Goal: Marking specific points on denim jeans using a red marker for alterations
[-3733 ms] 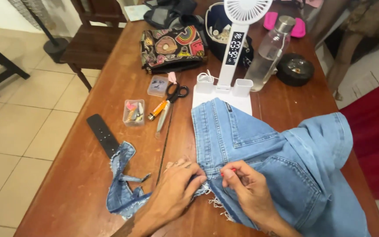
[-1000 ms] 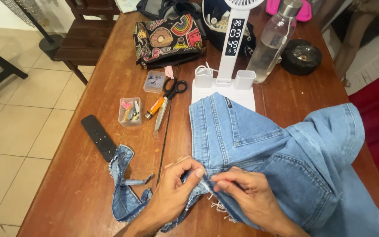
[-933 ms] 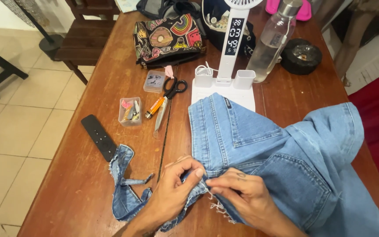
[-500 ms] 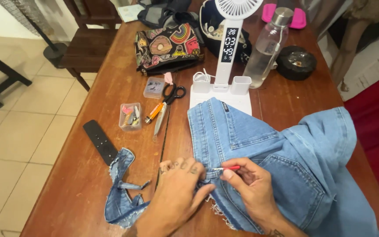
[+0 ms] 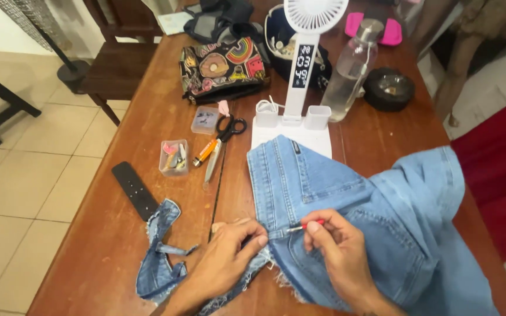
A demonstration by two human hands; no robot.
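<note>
Here, near the tabletop's [image 5: 147, 123] front edge, the left hand [image 5: 229, 257] pinned the jeans' [image 5: 346, 210] frayed hem, grip clamped on denim, while the right hand [image 5: 338, 248] pinched a red-handled tool [image 5: 306, 226]; a slip could have pricked the left fingers [image 5: 253, 237] just beside its tip.
</note>
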